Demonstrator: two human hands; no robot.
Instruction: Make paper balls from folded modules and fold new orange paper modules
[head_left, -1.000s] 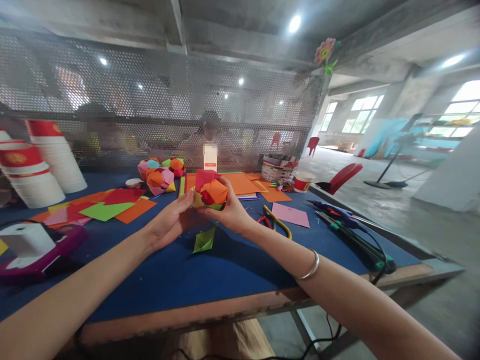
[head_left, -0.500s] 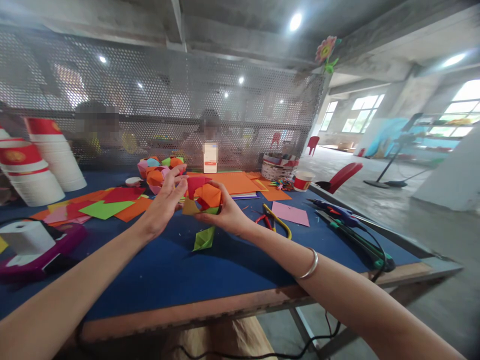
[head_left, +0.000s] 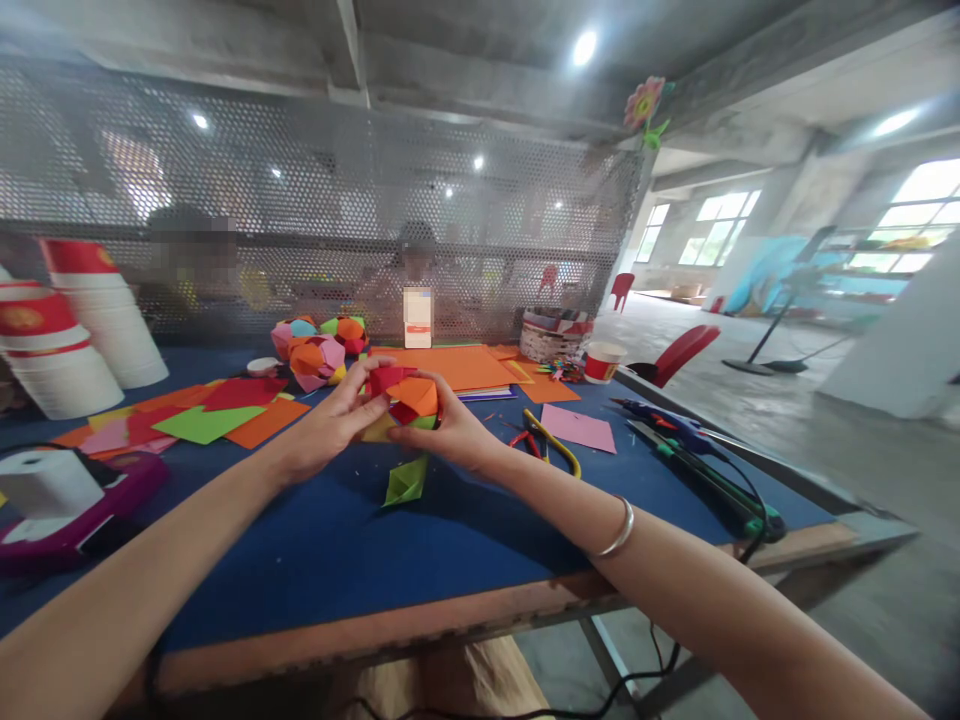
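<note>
Between my hands, above the blue tabletop, is a folded-paper ball with red, orange, yellow and green parts. My right hand grips its right side, fingers behind and thumb at the lower front. On the left, my left hand is closed round the red and yellow parts, its thumb against the front. The far side of the ball is hidden. Just below, a loose green folded-paper piece lies on the table. Finished-looking multicoloured paper balls sit behind my left hand.
Coloured paper sheets spread to the left, near stacked paper cups and a purple device. To the right lie scissors, pink paper and a glue gun. A phone stands against the mesh screen.
My left hand has moved down and closed onto the left side of the paper ball; its fingers were raised and more spread before. My right hand keeps its grip.
</note>
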